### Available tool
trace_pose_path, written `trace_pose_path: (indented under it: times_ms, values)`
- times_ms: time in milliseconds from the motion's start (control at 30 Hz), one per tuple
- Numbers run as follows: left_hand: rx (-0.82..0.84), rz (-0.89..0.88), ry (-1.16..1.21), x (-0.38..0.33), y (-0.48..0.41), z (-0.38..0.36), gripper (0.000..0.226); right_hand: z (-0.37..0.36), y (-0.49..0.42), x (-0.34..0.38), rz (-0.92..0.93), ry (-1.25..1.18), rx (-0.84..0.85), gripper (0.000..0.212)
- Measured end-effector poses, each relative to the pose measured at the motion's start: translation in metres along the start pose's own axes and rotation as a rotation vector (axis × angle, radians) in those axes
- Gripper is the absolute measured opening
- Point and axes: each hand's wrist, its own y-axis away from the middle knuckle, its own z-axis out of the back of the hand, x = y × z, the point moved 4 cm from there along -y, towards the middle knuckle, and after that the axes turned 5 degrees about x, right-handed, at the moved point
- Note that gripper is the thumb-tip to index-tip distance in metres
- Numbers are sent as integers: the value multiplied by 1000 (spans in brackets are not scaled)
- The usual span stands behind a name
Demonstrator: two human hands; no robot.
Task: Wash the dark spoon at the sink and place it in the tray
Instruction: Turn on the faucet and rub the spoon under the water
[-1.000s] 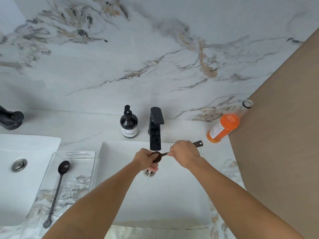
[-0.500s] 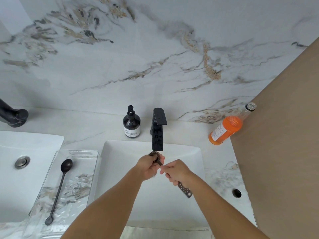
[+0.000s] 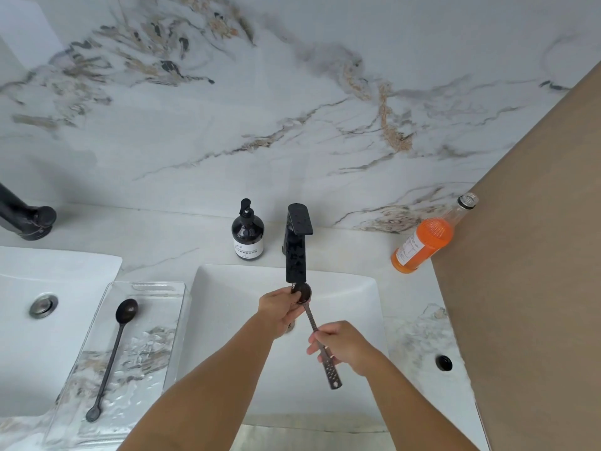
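I hold a dark spoon (image 3: 313,323) over the white sink (image 3: 354,297), its round bowl up under the spout of the black faucet (image 3: 296,252). My left hand (image 3: 281,309) has its fingers on the spoon's bowl. My right hand (image 3: 343,348) grips the perforated handle, whose end sticks out toward me. A clear glass tray (image 3: 153,353) lies on the counter left of the sink, with another dark long-handled spoon (image 3: 112,356) lying in it.
A dark soap pump bottle (image 3: 247,237) stands left of the faucet. An orange drink bottle (image 3: 426,242) leans by a tan panel (image 3: 536,255) on the right. A second sink (image 3: 42,320) with a drain and another black faucet (image 3: 22,216) are at far left.
The spoon has swung round: its handle pointed right a second ago and now points toward me. My right hand slid down the handle, away from my left hand.
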Motion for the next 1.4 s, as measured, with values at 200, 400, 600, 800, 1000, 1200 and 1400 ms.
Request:
trace_pose_path:
  times_ms: [200, 400, 600, 800, 1000, 1200, 1400]
  values:
    - [92, 35, 118, -4, 6, 5, 29, -11, 7, 8, 82, -281, 43, 24]
    - [172, 18, 126, -12, 17, 9, 30, -24, 13, 16, 99, -335, 35, 23]
    - [184, 22, 62, -8, 25, 3, 23, -31, 16, 14, 51, -263, 45, 21]
    - [-42, -51, -103, -6, 15, 8, 25, 30, 37, 84, 264, 294, -525, 51]
    - [-11, -58, -186, -11, 20, 8, 25, 37, 61, 171, 569, 847, -413, 65]
    - [33, -72, -242, -21, 28, 7, 27, 17, 49, 154, 468, 1082, -378, 63]
    - [34, -76, -259, -24, 35, 13, 29, 18, 38, 136, 536, 927, -406, 59]
